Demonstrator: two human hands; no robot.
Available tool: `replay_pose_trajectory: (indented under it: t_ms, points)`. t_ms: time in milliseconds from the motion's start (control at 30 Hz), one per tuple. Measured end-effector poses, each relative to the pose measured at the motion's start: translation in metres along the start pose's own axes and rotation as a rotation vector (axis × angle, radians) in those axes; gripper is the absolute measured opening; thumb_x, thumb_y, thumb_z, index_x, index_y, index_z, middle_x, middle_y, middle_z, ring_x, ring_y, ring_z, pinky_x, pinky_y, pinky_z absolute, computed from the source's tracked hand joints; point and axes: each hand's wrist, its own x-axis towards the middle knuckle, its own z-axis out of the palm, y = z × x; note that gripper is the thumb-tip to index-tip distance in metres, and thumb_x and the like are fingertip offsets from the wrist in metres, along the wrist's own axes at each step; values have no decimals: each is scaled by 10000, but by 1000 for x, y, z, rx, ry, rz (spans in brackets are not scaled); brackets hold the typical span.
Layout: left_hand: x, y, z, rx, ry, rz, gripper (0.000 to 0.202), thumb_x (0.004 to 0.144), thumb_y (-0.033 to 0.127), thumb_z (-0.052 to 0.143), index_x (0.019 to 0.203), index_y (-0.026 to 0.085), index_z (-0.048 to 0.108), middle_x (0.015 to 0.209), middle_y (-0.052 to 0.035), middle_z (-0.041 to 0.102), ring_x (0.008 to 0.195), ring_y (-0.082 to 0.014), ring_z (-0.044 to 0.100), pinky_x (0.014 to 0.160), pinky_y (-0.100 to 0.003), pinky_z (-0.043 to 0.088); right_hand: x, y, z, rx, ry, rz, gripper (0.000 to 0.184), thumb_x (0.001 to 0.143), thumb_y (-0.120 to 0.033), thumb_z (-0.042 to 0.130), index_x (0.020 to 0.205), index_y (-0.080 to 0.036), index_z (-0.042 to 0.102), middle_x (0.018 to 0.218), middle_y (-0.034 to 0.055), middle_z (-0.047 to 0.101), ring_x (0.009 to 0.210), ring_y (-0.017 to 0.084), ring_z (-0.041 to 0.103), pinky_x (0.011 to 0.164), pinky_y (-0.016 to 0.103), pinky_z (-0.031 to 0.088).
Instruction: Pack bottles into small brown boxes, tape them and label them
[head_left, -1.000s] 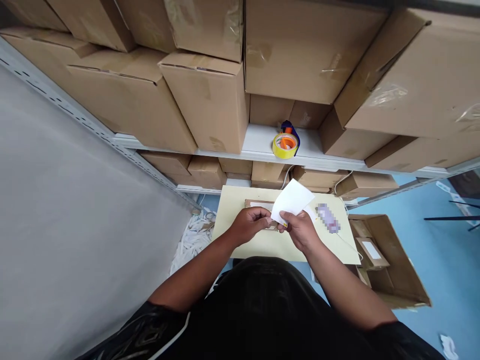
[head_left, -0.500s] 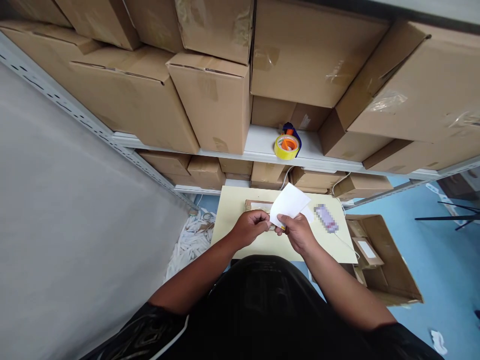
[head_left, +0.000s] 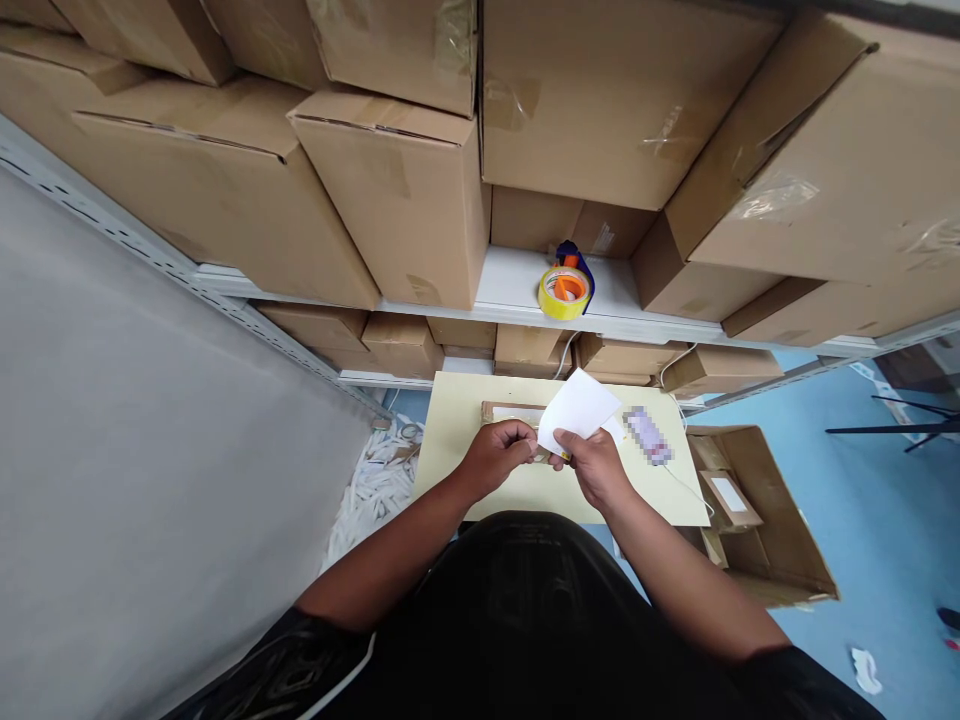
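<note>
A white sheet of paper (head_left: 582, 405), slightly curled, is pinched between the thumb and fingers of my right hand (head_left: 594, 462). Close to the sheet's left lower edge, my left hand (head_left: 501, 455) has its fingertips closed together; what they grip, if anything, is too small to make out. Behind the hands a small cardboard box (head_left: 491, 411) with a white label lies on the pale yellow table (head_left: 450, 440), partly hidden by my left hand. Another white paper shows in part behind my right hand.
A blurred-out purple object (head_left: 648, 436) lies on the table's right side, with a cable. On the shelf ahead sits a tape dispenser (head_left: 564, 291) among stacked cartons (head_left: 397, 200). An open carton (head_left: 787, 530) holding small boxes stands at right; white strips (head_left: 367, 490) pile at left.
The camera view has shifted slightly, so the shelf and table appear a little further left. Both hands and the sheet keep nearly the same pose.
</note>
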Motion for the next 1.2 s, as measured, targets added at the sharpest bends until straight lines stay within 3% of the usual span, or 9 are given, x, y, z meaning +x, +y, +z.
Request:
replay_pose_trajectory:
  t_ms: [400,567,633,700,767,867,967,1100,1200]
  points:
    - [11,-7,2,95,3,-21,128,775,291,639,722,175,626,649,23,609,616,-119,527,612,-246,417,4,1,-6,7,17,29,311,703,-378,834,864,-141,711,712,47,719,509,147,583,473,286,478]
    - [14,-9,3,65,-15,-2,126,764,287,635,709,180,597,661,31,589,627,-116,514,632,-247,412,14,10,-7,31,-77,186,334,736,-386,811,942,-167,666,745,40,700,504,139,571,452,271,452]
    - [15,-11,2,51,7,19,131,760,295,636,711,184,588,679,32,582,645,-120,520,648,-252,419,18,16,-8,-55,-43,211,389,748,-413,795,1022,-191,631,816,42,694,564,159,603,484,285,483]
    - [17,-13,0,66,57,38,124,759,293,627,709,186,588,680,34,568,647,-120,508,644,-252,408,21,23,-10,-225,131,66,472,753,-427,787,1125,-216,586,942,49,677,693,181,634,583,318,538]
    - [19,-15,-3,90,99,48,111,754,283,617,706,185,596,678,35,559,645,-118,494,636,-249,393,19,27,-11,-410,279,-200,510,771,-428,774,1190,-234,557,1039,51,643,820,188,625,723,347,558]
    - [18,-20,-6,102,107,46,115,759,286,625,710,183,607,668,39,547,637,-114,476,625,-245,381,11,26,-5,-591,97,-437,300,860,-427,700,1077,-233,630,980,34,636,878,191,604,826,345,521]
    - [12,-24,-7,104,114,49,130,771,298,624,711,184,608,654,41,537,625,-111,462,612,-242,372,8,24,9,-626,-111,-425,197,922,-401,610,865,-227,682,847,17,661,821,186,613,780,315,491]
    - [-1,-29,-14,124,175,10,123,757,298,596,704,188,597,630,47,524,598,-110,448,587,-240,355,15,26,20,-601,-63,-356,206,888,-357,584,776,-223,694,778,4,678,764,185,615,748,307,478]
    - [-13,-39,-37,191,260,-42,123,735,306,579,685,193,581,600,55,493,577,-110,429,568,-240,327,26,28,19,-508,36,-263,210,853,-369,587,732,-225,679,722,-2,647,716,182,587,695,299,469]
